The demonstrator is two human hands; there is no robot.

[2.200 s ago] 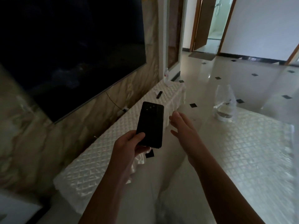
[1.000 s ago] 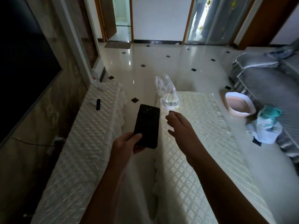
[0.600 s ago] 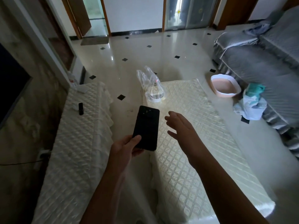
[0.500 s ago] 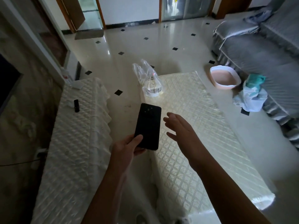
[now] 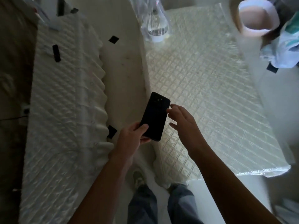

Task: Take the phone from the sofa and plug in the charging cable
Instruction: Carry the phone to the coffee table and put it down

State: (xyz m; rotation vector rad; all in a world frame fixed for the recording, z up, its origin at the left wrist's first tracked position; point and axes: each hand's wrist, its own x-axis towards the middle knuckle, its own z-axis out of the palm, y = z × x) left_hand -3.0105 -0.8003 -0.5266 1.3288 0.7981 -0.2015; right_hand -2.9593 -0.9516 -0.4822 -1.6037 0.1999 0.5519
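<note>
My left hand (image 5: 131, 138) grips the lower end of a black phone (image 5: 155, 116), held back side up over the gap between two covered tables. My right hand (image 5: 183, 122) hovers beside the phone's right edge, fingers spread, one fingertip at or very near its upper corner. A thin dark cable (image 5: 11, 118) runs along the wall at the far left toward a white socket (image 5: 25, 109); whether it is the charging cable cannot be told.
A long low cabinet under a white quilted cover (image 5: 64, 110) stands at the left, with a small black remote (image 5: 56, 53) on it. At the right is a table with a quilted cover (image 5: 210, 94) bearing a plastic-wrapped item (image 5: 154, 21). A pink basin (image 5: 257, 15) and cloths (image 5: 281, 50) lie on the floor.
The view has tilted sharply down, so my legs and shoes now show. My right hand has closed in on the phone's right edge. My left hand still holds the phone.
</note>
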